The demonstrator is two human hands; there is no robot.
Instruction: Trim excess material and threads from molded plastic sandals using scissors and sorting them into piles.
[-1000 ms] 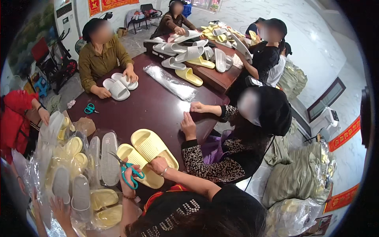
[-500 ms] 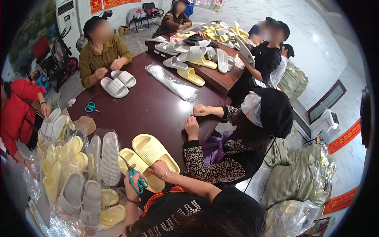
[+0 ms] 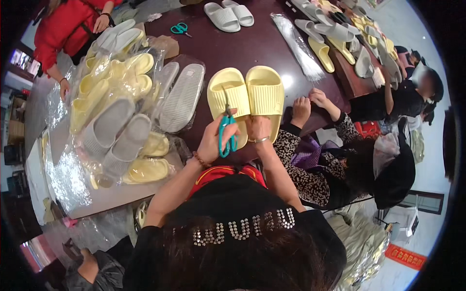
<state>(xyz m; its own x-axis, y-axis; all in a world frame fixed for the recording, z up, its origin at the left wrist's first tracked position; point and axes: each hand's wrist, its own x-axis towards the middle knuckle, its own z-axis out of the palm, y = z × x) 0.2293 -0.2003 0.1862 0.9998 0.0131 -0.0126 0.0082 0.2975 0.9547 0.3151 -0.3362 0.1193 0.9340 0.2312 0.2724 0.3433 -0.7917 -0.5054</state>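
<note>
Around the central slipper pair [image 3: 264, 94], bagged slippers [image 3: 116, 115] lie at nine o'clock, with loose scissors [image 3: 179, 29] at eleven, another pair [image 3: 226, 19] at twelve and plastic sleeves [image 3: 298, 46] at one on the table [image 3: 233, 51].

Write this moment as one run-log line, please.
left hand: holding teal scissors; right hand: touching yellow slippers; nearby: bagged slippers

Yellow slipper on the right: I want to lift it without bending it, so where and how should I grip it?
Probably by the ribbed strap of the yellow slipper, coming from the heel end, fingers underneath, thumb on top. The strap bridges the footbed, and the toe points away, so its rear opening faces you. The right hand is at that end.
</note>
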